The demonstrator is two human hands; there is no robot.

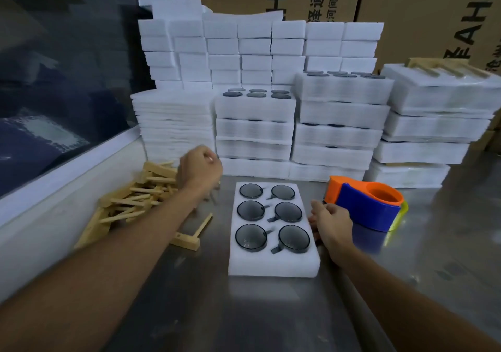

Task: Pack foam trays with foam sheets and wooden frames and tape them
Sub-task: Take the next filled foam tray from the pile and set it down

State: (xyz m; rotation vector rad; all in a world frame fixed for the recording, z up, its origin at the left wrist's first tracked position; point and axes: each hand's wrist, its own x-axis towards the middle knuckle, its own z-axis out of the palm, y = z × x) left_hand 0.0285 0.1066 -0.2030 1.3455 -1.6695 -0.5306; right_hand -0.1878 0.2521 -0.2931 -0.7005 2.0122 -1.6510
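Two bare forearms, no sleeves in view, left hand, right hand, no gloves

We see a white foam tray flat on the steel surface, six dark round pieces seated in its pockets. Our right hand rests against its right edge, fingers curled. Our left hand hangs, fingers curled, by the heap of wooden frames. An orange-and-blue tape dispenser sits just right of the tray; foam stacks stand behind.
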